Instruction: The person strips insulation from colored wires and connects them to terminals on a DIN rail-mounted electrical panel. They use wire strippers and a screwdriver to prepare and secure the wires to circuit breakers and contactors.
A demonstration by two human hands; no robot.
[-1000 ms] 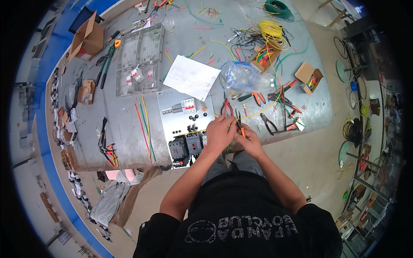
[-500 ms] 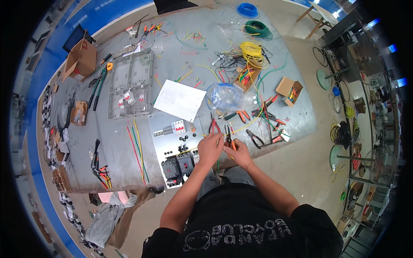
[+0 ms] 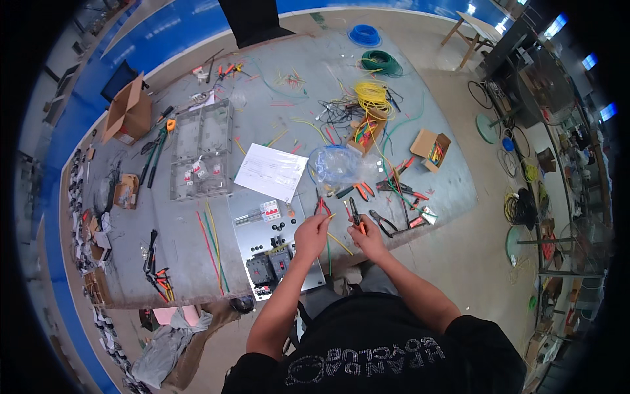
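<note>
My left hand (image 3: 312,236) is closed in a pinch on a yellow wire, whose short tip (image 3: 333,215) pokes out beside the fingers. In my right hand (image 3: 369,240) is a pair of pliers (image 3: 356,215) with dark jaws and orange handles, the jaws pointing away from me. The two hands are a little apart at the table's near edge. Left of them lies a metal mounting plate (image 3: 246,226) bearing black breakers (image 3: 260,268), a white breaker with red switches (image 3: 270,211) and small black knobs. Red-handled pliers (image 3: 321,205) lie just beyond my left hand.
A paper sheet (image 3: 271,172) and a clear bag (image 3: 338,164) lie beyond the hands. More pliers (image 3: 383,223) are at the right. Clear enclosures (image 3: 202,148), loose wires (image 3: 213,246), a wire-filled carton (image 3: 430,150) and yellow (image 3: 372,98), green (image 3: 380,62) and blue (image 3: 364,35) coils cover other spots.
My hands have moved apart: the left has shifted left, the right slightly right with the pliers. The view has shifted a little.
</note>
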